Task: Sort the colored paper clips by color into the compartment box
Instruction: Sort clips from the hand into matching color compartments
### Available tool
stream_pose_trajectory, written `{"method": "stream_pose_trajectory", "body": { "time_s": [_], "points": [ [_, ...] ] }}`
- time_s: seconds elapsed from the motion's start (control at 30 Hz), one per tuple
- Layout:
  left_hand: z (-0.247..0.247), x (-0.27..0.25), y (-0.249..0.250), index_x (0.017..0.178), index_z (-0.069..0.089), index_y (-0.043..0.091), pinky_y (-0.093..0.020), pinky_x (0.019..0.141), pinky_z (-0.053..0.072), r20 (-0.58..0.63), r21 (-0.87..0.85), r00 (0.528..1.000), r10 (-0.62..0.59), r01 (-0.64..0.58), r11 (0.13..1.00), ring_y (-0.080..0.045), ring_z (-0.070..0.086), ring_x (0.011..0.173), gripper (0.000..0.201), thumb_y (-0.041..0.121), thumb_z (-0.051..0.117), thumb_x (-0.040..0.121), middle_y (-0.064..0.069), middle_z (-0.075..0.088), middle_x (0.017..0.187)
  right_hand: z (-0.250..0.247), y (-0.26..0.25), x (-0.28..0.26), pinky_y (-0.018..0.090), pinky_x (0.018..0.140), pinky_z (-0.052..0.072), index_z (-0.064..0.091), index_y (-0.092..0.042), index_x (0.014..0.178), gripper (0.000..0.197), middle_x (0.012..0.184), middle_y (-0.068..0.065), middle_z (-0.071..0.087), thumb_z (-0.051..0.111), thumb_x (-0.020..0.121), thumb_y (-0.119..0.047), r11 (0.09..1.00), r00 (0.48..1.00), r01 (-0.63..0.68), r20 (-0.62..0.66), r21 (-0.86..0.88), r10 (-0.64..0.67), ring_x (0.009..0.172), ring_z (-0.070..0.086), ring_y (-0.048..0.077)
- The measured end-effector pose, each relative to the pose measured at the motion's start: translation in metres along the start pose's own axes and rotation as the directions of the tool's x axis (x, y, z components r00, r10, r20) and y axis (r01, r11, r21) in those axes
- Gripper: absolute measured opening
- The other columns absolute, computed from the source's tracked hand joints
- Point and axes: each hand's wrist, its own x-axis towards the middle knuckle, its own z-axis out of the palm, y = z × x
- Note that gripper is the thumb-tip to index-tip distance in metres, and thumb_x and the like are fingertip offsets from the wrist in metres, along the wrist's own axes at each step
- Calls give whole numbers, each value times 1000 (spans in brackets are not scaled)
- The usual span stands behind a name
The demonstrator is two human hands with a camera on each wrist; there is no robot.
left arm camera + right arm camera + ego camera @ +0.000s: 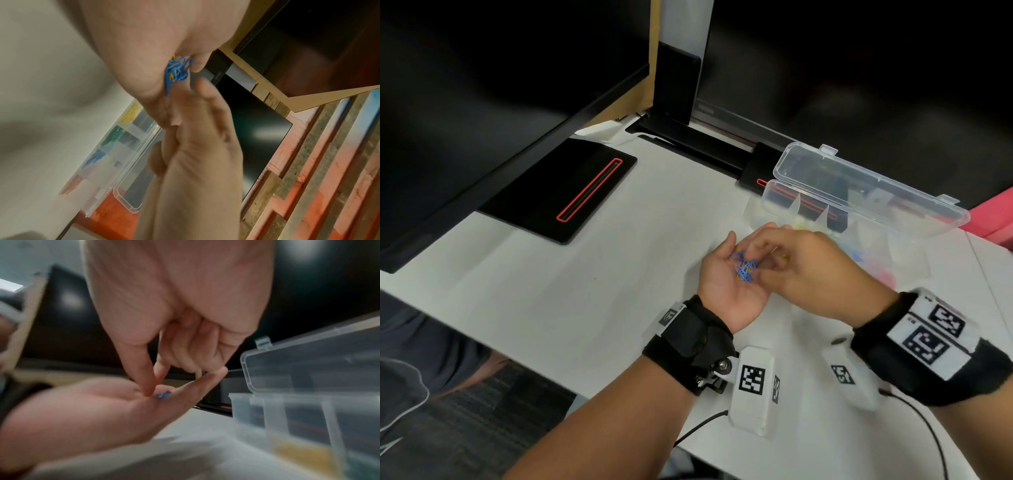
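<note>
You are looking at a white table on which a black monitor base with a red-outlined slot lies flat at the far left, beneath the dark screen of a monitor. A second black stand rises at the back centre, with its foot running along the table's rear edge. In the left wrist view, a wall of weathered wooden planks fills the right side.

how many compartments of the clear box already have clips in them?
4 seen in the left wrist view of the clear plastic compartment box: yellow clips, then green, blue and a blurred reddish-orange batch. Further compartments may be hidden.
</note>
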Motion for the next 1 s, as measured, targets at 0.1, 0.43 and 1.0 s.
{"method": "stream_pose_trajectory", "body": {
  "time_s": [0.1, 0.43, 1.0],
  "points": [
    [2, -1, 0, 126, 56, 1, -34, 79, 53, -27, 50, 1000, 1, 0, 999, -23, 70, 90, 54, 37, 24, 104, -17, 69, 109, -1, 0, 3, 33, 78, 52, 65, -50, 111, 34, 87, -18, 69, 67, 83, -31, 928, 996, 36, 91, -371, -2, 90, 60, 9],
    [-1, 0, 1, 123, 55, -2, -33, 84, 54, -2, -24, 999, 35, -35, 999, -25, 68, 92, 51, 37, 28, 103, -16, 65, 102, 6, 13, 21, 46, 86, 55, 77, -27, 81, 9, 89, -1, 76, 79, 79, -18, 973, 999, -45, -10, 224, 49, 83, 72, 19],
    [-11, 6, 1, 110, 70, 3, -18, 88, 41, -116, 14, 993, 11, -9, 1000, -12, 51, 91, 53, 38, 31, 103, -4, 69, 87, 3, -20, 11, 32, 72, 49, 69, -47, 103, 22, 89, -11, 62, 60, 86, -36, 844, 988, 98, 156, -528, -18, 89, 59, 19]
  ]
}}
